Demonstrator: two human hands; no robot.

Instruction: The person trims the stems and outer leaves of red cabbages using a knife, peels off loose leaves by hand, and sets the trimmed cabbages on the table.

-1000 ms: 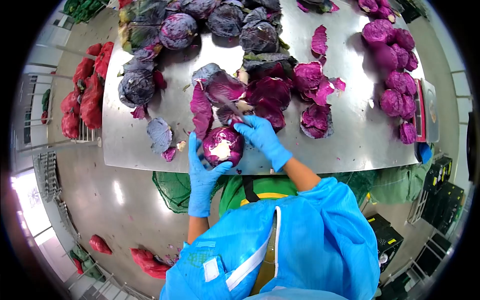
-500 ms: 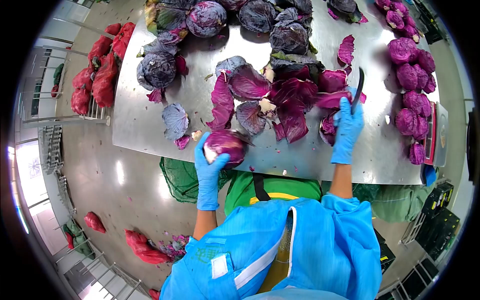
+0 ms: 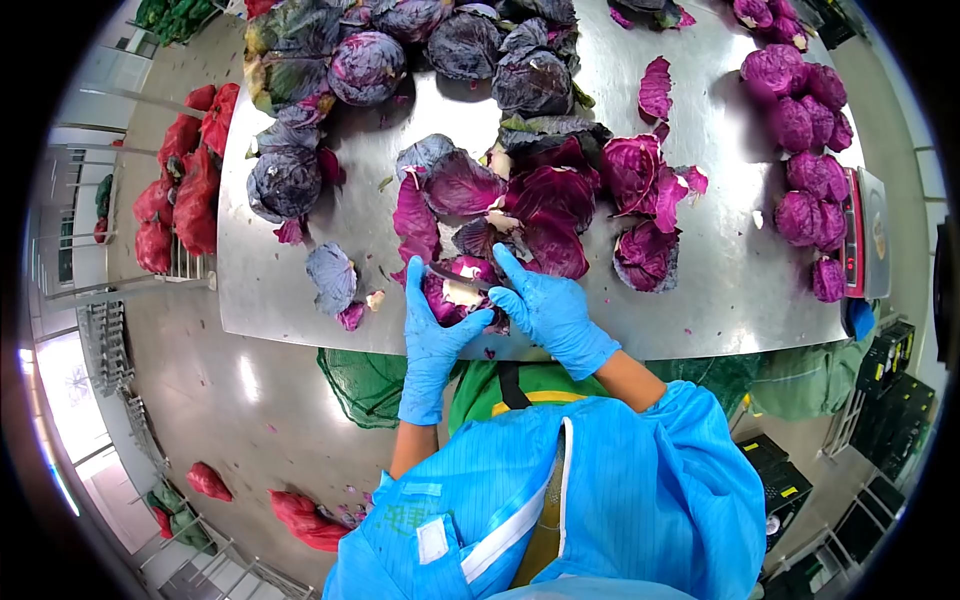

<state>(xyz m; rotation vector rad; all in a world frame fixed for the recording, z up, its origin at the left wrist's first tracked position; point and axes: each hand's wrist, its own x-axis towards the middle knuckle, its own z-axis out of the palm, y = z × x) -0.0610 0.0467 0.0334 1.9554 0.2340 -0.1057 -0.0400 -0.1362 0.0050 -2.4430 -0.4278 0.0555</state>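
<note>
Centre frame: gloved left hand (image 3: 432,335) cups the round, glossy red cabbage (image 3: 455,292); right hand (image 3: 548,305) grips a knife (image 3: 452,277) across its pale core.

Blue gloves, blue smock — green apron

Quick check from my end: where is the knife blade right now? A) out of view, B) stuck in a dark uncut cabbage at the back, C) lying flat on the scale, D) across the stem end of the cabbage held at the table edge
D: the knife in the right hand lies across the pale cut end of the red cabbage, which the left hand grips at the table edge.
</note>
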